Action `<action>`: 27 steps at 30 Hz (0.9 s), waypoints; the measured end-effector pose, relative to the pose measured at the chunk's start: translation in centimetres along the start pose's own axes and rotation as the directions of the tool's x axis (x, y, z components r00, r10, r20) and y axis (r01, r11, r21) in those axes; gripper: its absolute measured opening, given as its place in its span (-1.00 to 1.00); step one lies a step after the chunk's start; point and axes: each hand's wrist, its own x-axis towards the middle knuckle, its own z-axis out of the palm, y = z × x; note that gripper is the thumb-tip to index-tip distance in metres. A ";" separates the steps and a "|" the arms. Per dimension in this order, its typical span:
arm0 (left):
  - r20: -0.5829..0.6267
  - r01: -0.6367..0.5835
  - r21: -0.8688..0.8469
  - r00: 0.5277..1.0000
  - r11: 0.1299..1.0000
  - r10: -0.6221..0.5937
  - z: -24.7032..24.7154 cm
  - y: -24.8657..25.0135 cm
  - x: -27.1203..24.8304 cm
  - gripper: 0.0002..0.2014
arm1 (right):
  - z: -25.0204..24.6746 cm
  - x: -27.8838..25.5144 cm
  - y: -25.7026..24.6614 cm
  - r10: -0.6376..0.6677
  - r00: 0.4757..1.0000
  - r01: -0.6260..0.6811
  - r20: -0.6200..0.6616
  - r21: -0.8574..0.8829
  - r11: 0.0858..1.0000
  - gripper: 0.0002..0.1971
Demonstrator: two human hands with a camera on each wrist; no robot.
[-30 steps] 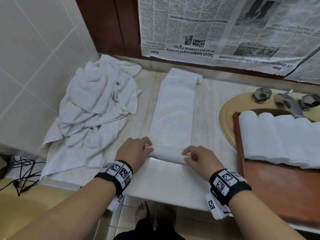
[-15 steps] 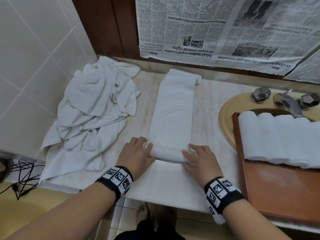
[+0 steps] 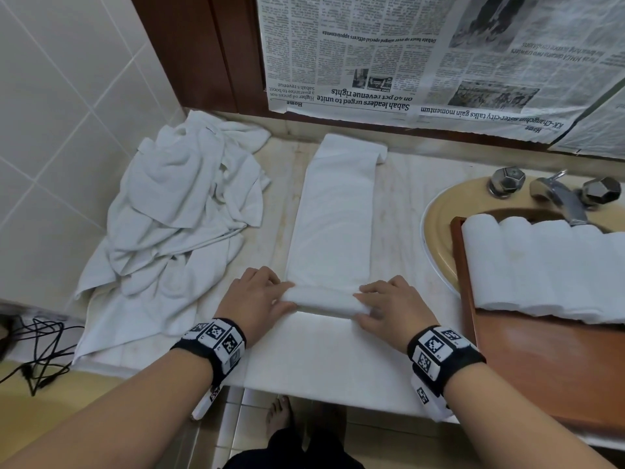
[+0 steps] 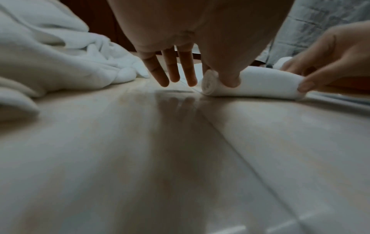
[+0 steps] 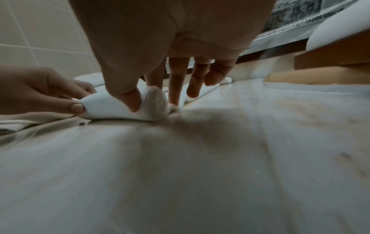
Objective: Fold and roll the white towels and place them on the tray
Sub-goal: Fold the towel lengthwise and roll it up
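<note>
Towel: I see the folded towel (image 3: 333,211) flat on the counter (image 3: 399,198), near end rolled; roll (image 3: 326,301) between both hands
Left hand (image 3: 255,299): thumb pinching the roll's left end; other fingers straight
Right hand (image 3: 389,304): thumb and forefinger pinching its right end
Tray (image 3: 527,367): rolled towels (image 3: 541,265) on it, over the sink (image 3: 439,214)
Pile: loose towels (image 3: 176,211) left

the folded towel (image 3: 333,225) is plain white, as are the crumpled heap of towels (image 3: 176,211) and the rolled towels (image 3: 548,265) on the reddish-brown wooden tray (image 3: 541,374). the counter (image 3: 399,211) is pale cream marble with faint tan streaks. the basin (image 3: 439,211) is mustard yellow — its taps (image 3: 554,191) silver. black-and-white newsprint (image 3: 422,55) covers the wall; the tiles (image 3: 67,96) are off-white. the wristbands (image 3: 216,343) — black with white square-code markers.
</note>
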 end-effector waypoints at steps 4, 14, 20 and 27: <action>0.079 0.072 -0.136 0.995 0.988 -0.062 -0.4 -0.2 -0.2 -0.51 | 0.1 0.0 0.1 0.047 0.999 -0.050 0.019 0.186 0.981 -0.63; 0.153 0.237 -0.362 0.969 0.902 -0.193 -0.7 -0.1 1.0 -0.74 | -1.9 1.7 0.0 0.234 0.957 -0.285 0.170 0.416 0.863 -0.79; 0.181 0.423 -0.347 0.906 0.837 -0.383 -1.3 0.7 1.6 -0.68 | -2.1 2.7 0.7 0.303 0.921 -0.388 0.244 0.547 0.742 -0.76; 0.214 0.548 -0.440 0.833 0.711 -0.510 -1.0 1.1 3.2 -0.62 | -2.4 3.4 1.0 0.355 0.903 -0.428 0.243 0.593 0.682 -0.87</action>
